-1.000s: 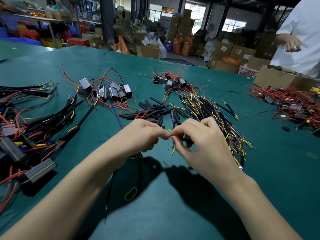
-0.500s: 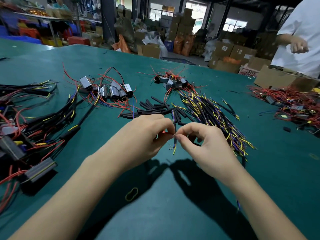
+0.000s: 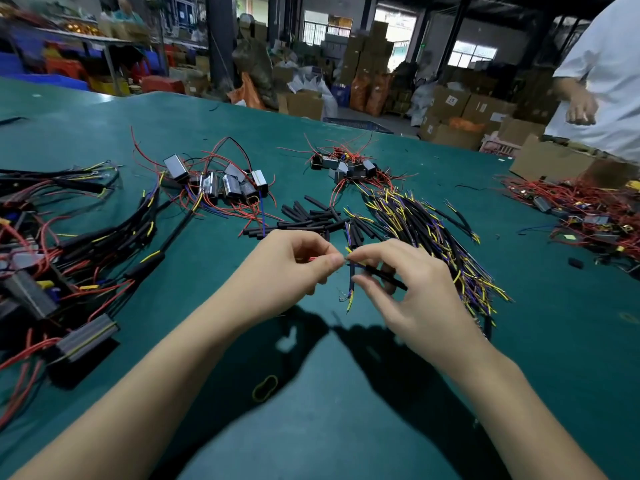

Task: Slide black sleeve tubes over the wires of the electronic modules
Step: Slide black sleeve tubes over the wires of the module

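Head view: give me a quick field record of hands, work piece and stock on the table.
left hand: pinches red wire ends
right hand: pinches a black sleeve tube, other wires dangling below
loose sleeve tubes: pile just beyond the hands
bare modules: cluster far left of the tubes
table: green mat

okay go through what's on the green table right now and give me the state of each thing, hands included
Left hand: raised, pinching thin red wire.
Right hand: raised, pinching black sleeved lead.
Loose black sleeve tubes: lying in a pile.
Small silver box modules: clustered, red wires tangled.
Black sleeved yellow-tipped leads: lying fanned out.
Yellow rubber band: lying flat.
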The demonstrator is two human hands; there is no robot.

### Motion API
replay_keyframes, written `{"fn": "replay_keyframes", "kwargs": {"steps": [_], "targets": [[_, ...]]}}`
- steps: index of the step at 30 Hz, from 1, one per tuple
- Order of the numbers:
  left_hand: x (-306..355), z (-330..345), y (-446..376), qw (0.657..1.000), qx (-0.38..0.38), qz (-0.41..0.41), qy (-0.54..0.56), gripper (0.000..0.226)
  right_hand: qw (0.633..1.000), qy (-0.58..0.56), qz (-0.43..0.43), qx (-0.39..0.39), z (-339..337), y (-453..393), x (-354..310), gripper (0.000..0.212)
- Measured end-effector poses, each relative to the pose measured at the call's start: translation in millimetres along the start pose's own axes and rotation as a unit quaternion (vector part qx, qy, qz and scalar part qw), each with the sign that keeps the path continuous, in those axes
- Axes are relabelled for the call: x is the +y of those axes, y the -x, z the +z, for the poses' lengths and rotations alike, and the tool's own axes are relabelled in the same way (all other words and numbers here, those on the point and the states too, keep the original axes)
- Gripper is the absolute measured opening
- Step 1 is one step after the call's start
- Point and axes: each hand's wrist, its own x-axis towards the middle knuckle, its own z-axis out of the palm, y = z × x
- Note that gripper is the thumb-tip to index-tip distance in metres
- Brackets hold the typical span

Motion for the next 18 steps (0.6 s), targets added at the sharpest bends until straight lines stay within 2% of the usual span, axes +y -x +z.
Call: {"fn": "replay_keyframes", "kwargs": {"steps": [5,8,10,12,14,16,18], "targets": [[2,-4,0,0.998,-0.014,-0.038,0.055,0.015,0.979,0.152,-0.106,0.084,3,-2,1,0.009],[2,-5,0,0.997,-0.027,-0.047,0.052,0.016,0.971,0.151,-0.137,0.124,3,-2,5,0.013],[3,-8,0,0.996,-0.031,-0.053,0.072,0.015,0.983,0.067,-0.120,0.120,1,-2,4,0.009],[4,-10,0,0.994,-0.037,-0.053,0.082,0.013,0.990,-0.069,-0.076,0.094,1,-2,1,0.005],[6,-10,0,0.996,-0.040,-0.043,0.071,0.010,0.982,-0.177,-0.010,0.067,3,-2,-1,0.007],[9,-17,2,0.998,-0.046,-0.027,0.042,0.007,0.968,-0.239,0.058,0.042,5,-2,-3,0.011],[9,-38,4,0.999,-0.030,-0.016,0.019,0.016,0.952,-0.284,0.110,0.038,6,-2,-2,0.014]]}}
